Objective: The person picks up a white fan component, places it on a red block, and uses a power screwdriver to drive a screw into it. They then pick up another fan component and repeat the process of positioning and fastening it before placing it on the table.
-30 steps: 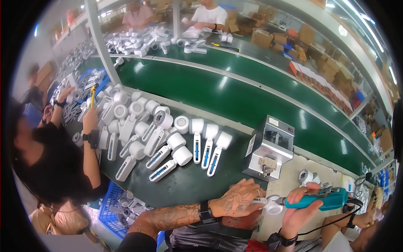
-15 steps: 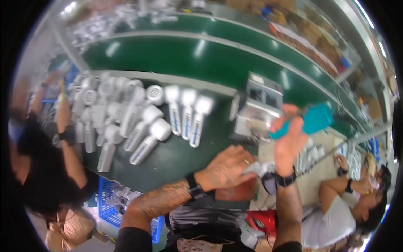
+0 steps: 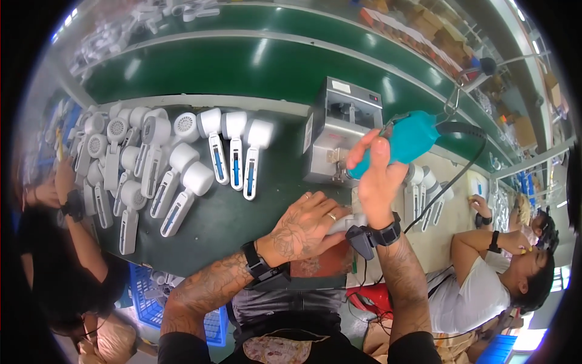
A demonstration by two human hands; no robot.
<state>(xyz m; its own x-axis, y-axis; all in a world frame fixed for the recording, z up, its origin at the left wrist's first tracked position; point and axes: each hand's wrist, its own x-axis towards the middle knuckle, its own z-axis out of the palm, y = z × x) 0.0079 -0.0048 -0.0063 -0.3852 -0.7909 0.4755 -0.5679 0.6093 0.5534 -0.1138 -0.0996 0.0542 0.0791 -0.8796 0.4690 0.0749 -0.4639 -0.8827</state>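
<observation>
In my right hand (image 3: 383, 185) is a teal electric screwdriver (image 3: 413, 134), wrapped by the fingers. It hangs from a metal hook, and a black cable runs off its back end. The front end points at the face of a grey metal screw feeder (image 3: 321, 142); my fingers partly hide whether it touches. My left hand (image 3: 306, 225) lies closed over a light grey and white handheld fan (image 3: 347, 224) above a reddish-brown mat (image 3: 321, 266). Most of that fan is covered by the left hand and right wrist.
Several white handheld fans (image 3: 197, 179) with open handles lie on the green bench at left. More fans (image 3: 418, 194) rest on the pale surface at right. A blue basket (image 3: 142, 297) stands below the bench. Co-workers sit left and right (image 3: 470, 291).
My right hand has brought the screwdriver closer to the screw feeder's front. The left hand stays low on the fan, and the whole view has shifted slightly.
</observation>
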